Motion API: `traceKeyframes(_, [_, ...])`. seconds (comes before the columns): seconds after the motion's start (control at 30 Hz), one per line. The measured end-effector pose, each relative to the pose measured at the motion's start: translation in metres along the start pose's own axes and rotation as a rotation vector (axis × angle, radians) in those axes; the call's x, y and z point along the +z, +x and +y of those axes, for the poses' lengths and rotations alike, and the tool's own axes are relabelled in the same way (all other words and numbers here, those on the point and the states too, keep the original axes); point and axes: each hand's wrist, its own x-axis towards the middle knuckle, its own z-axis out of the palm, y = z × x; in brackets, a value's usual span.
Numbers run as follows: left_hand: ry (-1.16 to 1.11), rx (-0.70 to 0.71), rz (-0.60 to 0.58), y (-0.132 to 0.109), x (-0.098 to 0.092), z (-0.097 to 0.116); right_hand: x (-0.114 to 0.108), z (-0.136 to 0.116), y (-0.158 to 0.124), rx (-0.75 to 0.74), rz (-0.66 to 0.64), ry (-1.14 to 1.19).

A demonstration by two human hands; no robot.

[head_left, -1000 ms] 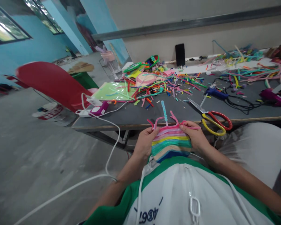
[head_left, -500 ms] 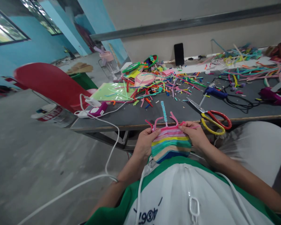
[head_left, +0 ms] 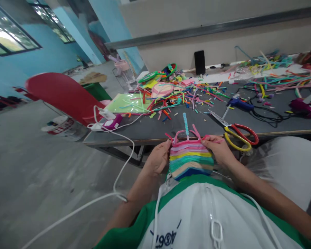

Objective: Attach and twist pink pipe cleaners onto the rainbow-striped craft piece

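Left hand (head_left: 157,159): my fingers are curled narrow on the left edge of the woven piece (head_left: 191,158), pinching it.
Right hand (head_left: 217,152): my fingertips grip the upper right corner, closed on a pink stem end that sticks out past them.
Woven piece: it sits between my two hands, just short of the table edge (head_left: 150,140) and over my lap, held upright.
Make: fuzzy pipe-cleaner rows, pink at the top, then lilac, yellow, green, tan and blue at the bottom; loose pink ends and one pale blue stem (head_left: 186,121) stand up above my fingers.
Open room: a bare strip of grey tabletop lies just beyond my fingertips; bare floor opens left of my left hand.
Scissors (head_left: 234,130): red and yellow handles, just beyond my right fingers, near the table edge, blades slightly parted.
Scraps (head_left: 176,95): cut stems in many colours, heaped well beyond my fingers.
Basket (head_left: 169,68): green-rimmed, far side of the heap; contents too small to tell.
Glue gun (head_left: 238,103): blue, with a black cord, beyond the scissors.
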Motion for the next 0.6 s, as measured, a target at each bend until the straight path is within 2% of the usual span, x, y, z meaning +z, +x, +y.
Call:
traceKeyframes(0.2, [-0.031,-0.007,-0.080,0.003,-0.016,0.000,-0.002,0.004,0.001,0.007,0.004,0.027])
traceKeyframes(0.6, [-0.012,-0.045,-0.082,0.000,-0.017,-0.001,0.002,0.001,0.000,0.016,0.039,0.018])
